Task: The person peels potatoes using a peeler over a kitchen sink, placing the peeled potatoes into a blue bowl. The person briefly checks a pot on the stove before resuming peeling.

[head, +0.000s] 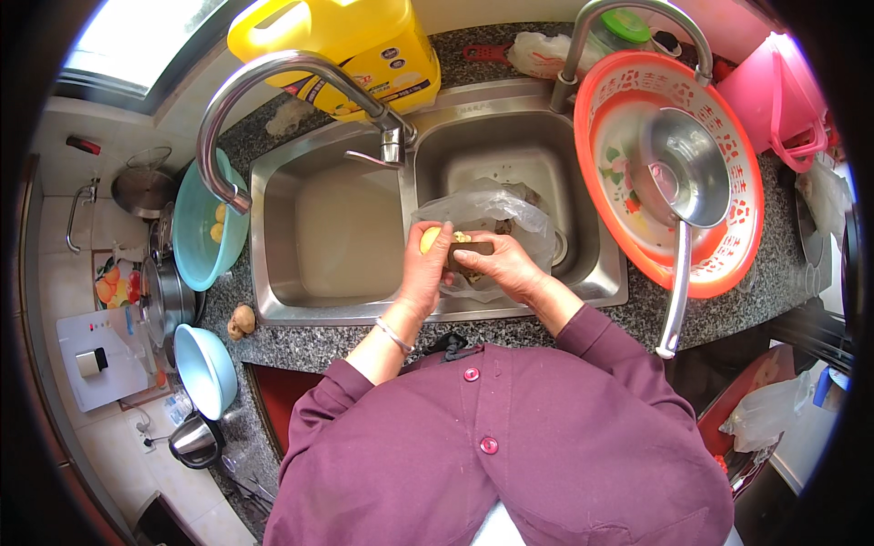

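My left hand [422, 269] grips a peeled yellow potato [429, 239], mostly covered by the fingers. My right hand [511, 265] holds a dark, flat peeling tool [472, 251] against the potato's side; its exact kind is hidden by the fingers. Pale shreds of peel [462, 237] cling along the tool's upper edge. Both hands are over the near part of the right sink basin [471, 147]. Beneath them a clear plastic bag [478, 199] lies spread open, with dark scraps in it.
Cloudy water [348, 232] stands in the left basin under a chrome faucet [300, 61]. A teal bowl [194, 228] holds peeled potatoes [218, 222]; unpeeled potatoes [241, 322] lie on the granite counter. At right, a metal ladle [703, 177] rests in a red-rimmed basin [741, 246].
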Tool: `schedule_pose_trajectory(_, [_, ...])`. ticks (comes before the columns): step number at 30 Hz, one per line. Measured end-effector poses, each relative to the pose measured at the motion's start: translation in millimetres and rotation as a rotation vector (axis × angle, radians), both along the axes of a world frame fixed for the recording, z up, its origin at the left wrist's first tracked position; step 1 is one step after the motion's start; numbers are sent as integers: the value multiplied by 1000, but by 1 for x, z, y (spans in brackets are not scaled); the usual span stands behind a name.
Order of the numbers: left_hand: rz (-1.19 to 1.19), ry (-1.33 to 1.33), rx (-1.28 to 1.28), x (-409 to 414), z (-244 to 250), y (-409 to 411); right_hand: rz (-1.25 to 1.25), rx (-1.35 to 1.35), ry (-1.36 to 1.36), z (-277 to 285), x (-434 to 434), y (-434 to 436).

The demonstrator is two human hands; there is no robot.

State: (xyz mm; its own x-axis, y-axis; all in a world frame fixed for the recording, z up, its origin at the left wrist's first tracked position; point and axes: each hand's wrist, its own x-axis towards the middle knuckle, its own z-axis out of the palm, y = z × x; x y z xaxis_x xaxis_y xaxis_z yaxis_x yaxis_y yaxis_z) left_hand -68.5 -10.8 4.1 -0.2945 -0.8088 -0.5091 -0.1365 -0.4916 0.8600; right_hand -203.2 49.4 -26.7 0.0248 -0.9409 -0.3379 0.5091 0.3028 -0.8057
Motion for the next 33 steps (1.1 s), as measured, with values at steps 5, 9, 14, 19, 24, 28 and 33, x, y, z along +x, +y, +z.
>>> schedule_pose_trajectory(5, [9, 216, 87, 10, -4, -3, 8, 113, -167, -4, -6, 0])
schedule_pose_trajectory(9, [-36, 315, 250, 15, 1, -7, 18, 119, -265, -11, -13, 1])
schedule_pose_trajectory(14, [-87, 296, 260, 14, 4, -9, -7, 117, -324, -16, -15, 3])
schedule_pose_trajectory(19, [-144, -241, -370, 5, -18, -6, 38, 59, -100, 11, -3, 1])
schedule_pose_trajectory(24, [-115, -45, 3, 8, -4, -8, 49, 127, -189, -11, -12, 0])
schedule_pose_trajectory(28, [-141, 225, 234, 19, -2, -16, -51, 216, -277, -10, -16, 0])
schedule_pose_trajectory(33, [-245, -186, -161, 10, -5, -9, 24, 171, -300, -13, -11, -4])
